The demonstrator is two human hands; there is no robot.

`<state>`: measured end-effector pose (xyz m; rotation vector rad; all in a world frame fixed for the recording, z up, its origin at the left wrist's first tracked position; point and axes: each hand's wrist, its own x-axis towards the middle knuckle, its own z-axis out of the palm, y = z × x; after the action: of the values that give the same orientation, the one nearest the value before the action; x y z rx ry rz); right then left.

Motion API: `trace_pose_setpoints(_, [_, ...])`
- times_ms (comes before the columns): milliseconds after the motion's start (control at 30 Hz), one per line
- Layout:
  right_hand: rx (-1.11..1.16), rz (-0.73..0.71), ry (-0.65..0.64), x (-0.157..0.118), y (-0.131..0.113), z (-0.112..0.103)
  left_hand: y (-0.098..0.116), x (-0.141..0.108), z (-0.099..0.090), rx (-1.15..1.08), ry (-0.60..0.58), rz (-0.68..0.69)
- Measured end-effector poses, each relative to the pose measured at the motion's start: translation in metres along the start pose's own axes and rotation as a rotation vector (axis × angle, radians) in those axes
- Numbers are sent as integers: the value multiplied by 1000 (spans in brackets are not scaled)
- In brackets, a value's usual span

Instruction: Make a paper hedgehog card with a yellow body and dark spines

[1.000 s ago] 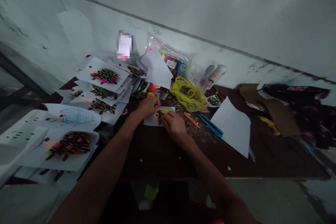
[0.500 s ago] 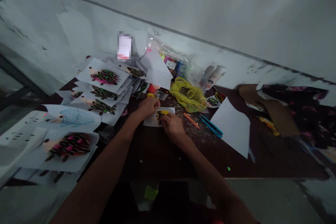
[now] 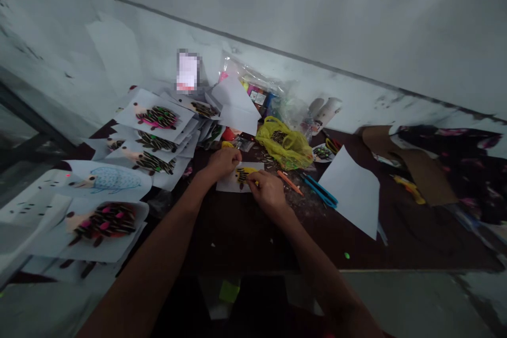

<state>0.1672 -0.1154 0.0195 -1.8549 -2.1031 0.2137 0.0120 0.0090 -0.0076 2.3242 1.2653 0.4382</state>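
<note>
A small white card (image 3: pixel 225 184) lies on the dark table in front of me, bearing a hedgehog picture with a yellow body (image 3: pixel 242 175) and dark strips across it. My left hand (image 3: pixel 225 161) rests at the card's upper left corner with its fingers curled closed; what they hold, if anything, is hidden. Over the right side of the yellow body, the fingers of my right hand (image 3: pixel 268 191) are pinched together. Whatever is between those fingertips is too small to make out. Just beyond the card sits a yellow plastic bag (image 3: pixel 291 153) with thin brown sticks or seeds in it.
Stacked hedgehog pictures (image 3: pixel 156 116) and a blue drawing (image 3: pixel 114 178) fill the left side. Right of my hands lie an orange pen-like tool (image 3: pixel 290 183), blue scissors (image 3: pixel 320 190) and a white sheet (image 3: pixel 352 195). A yellow cutter (image 3: pixel 409 189) lies farther right. A lit phone-like screen (image 3: pixel 187 70) stands behind.
My right hand has shifted slightly right, uncovering more of the yellow hedgehog. My left hand and the card have stayed in place.
</note>
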Motion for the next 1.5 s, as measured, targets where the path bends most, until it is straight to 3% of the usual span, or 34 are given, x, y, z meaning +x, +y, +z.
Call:
trace_pose_setpoints(200, [4, 10, 148, 6, 16, -10, -1, 1, 1, -15, -5, -18])
trace_pose_setpoints(400, [-175, 283, 66, 18, 34, -23, 4, -2, -1, -12, 28, -29])
trace_pose_setpoints(500, [-241, 340, 39, 25, 40, -26, 7, -3, -2, -6, 2, -31])
trace_pose_setpoints(700, [-241, 286, 32, 49, 45, -32, 11, -5, -4, -6, -4, -59])
trace_pose_setpoints(967, [-282, 126, -117, 98, 37, -17, 18, -7, -4, -12, 34, -131])
trace_pose_setpoints(1167, [-359, 112, -198, 111, 36, -16, 19, -7, -8, -16, -6, -138])
trace_pose_setpoints(1300, [-227, 77, -119, 101, 35, -23, 17, -7, -5, -21, 0, -123])
trace_pose_setpoints(1500, [231, 20, -100, 77, 43, -23, 12, -6, 0, -50, 30, -95])
